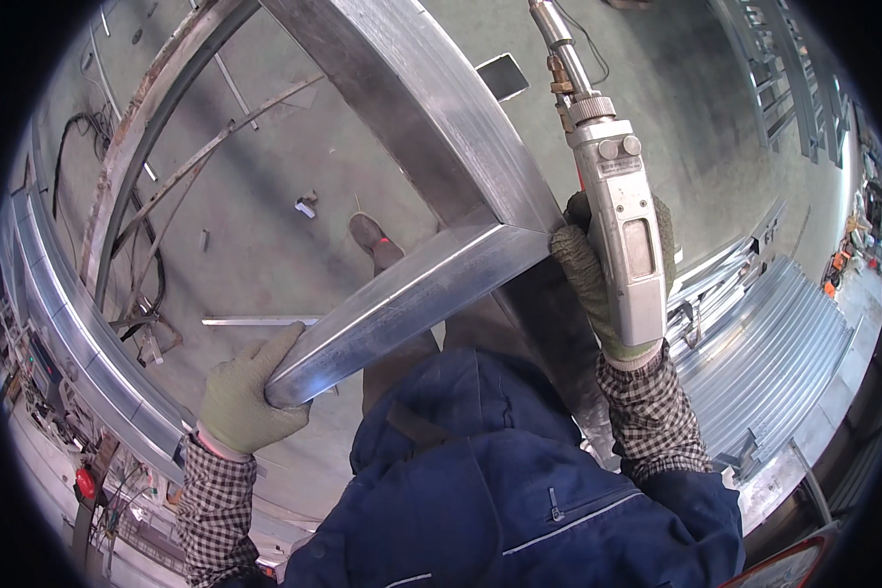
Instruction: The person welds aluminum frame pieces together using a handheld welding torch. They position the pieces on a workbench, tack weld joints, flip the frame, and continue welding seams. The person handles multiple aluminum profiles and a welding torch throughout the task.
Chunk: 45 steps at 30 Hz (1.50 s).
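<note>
My left hand point(250, 392), in a grey-green work glove, is closed round the near-left end of a short rectangular metal tube point(402, 309). The tube's other end meets a long steel beam point(421, 108) at a corner; whether they are joined I cannot tell. Just right of that corner, my right hand point(586, 274), in a dark green glove, is wrapped round a silver handheld laser welding gun point(627, 211). The gun stands nearly upright in the picture, its narrow metal nozzle end pointing to the far side. Its casing hides part of my right hand.
A rusty-edged curved-looking frame member point(118, 186) and thin crossbars stand at left. Corrugated metal sheets point(769, 363) and bundled strips lie at right. Metal racks point(784, 78) stand far right. Cables point(93, 127) and small offcuts point(307, 205) lie on the grey floor, near my shoe point(367, 231).
</note>
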Each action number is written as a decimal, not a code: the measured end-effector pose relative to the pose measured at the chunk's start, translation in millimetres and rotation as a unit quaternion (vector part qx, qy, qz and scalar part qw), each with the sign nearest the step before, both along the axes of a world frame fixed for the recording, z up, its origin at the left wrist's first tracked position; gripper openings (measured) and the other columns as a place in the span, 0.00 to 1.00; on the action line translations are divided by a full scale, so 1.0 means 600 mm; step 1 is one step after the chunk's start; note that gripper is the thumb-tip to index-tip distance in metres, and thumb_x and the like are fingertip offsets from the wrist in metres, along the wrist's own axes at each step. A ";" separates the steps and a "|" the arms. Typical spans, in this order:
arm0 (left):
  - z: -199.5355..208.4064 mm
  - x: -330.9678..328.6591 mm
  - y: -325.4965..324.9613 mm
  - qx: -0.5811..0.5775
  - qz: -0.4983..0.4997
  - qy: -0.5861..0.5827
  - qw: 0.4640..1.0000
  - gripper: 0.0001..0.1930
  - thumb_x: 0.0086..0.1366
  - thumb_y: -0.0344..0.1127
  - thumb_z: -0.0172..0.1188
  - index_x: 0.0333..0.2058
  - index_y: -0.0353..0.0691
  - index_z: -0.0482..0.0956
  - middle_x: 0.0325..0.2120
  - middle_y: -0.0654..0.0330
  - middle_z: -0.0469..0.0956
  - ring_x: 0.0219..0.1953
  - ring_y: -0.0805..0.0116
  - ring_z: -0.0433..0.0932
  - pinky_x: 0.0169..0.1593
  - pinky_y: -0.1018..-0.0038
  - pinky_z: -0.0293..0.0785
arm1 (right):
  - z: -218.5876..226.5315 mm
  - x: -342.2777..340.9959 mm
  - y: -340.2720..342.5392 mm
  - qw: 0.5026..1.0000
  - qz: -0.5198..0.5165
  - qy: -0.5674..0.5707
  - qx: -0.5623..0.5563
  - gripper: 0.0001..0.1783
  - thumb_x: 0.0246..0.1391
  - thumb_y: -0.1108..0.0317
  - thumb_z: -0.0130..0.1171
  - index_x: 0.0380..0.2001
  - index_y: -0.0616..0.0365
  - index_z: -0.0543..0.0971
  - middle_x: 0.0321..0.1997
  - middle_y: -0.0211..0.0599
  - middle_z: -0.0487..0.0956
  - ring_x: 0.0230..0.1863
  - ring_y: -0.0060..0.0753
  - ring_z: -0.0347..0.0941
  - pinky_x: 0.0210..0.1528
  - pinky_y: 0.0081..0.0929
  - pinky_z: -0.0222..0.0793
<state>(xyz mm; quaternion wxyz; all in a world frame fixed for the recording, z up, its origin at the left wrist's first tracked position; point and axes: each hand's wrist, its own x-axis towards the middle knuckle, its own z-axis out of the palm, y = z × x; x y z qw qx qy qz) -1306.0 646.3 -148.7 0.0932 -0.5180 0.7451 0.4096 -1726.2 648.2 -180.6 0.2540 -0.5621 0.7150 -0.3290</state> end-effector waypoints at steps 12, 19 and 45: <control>0.003 -0.018 -0.001 0.015 0.014 0.013 1.000 0.41 0.50 0.38 0.75 0.67 0.49 0.81 0.43 0.46 0.88 0.42 0.43 0.90 0.46 0.56 0.87 | -0.002 0.005 0.009 0.991 -0.066 -0.107 0.045 0.42 0.50 0.52 0.88 0.61 0.62 0.78 0.55 0.44 0.85 0.55 0.40 0.85 0.59 0.36 0.80; 0.011 -0.023 0.005 0.008 0.016 -0.016 1.000 0.40 0.49 0.38 0.76 0.66 0.47 0.81 0.45 0.47 0.88 0.43 0.45 0.90 0.47 0.57 0.87 | 0.000 0.000 0.005 0.997 -0.026 -0.040 0.059 0.41 0.52 0.53 0.86 0.62 0.61 0.77 0.54 0.45 0.86 0.54 0.39 0.86 0.58 0.36 0.81; 0.014 -0.029 0.012 0.060 0.058 -0.003 0.997 0.42 0.51 0.37 0.76 0.68 0.44 0.80 0.47 0.46 0.89 0.49 0.50 0.90 0.51 0.60 0.86 | -0.003 -0.008 -0.004 0.998 0.010 -0.033 -0.053 0.39 0.54 0.54 0.85 0.62 0.60 0.77 0.51 0.41 0.86 0.48 0.38 0.86 0.52 0.35 0.82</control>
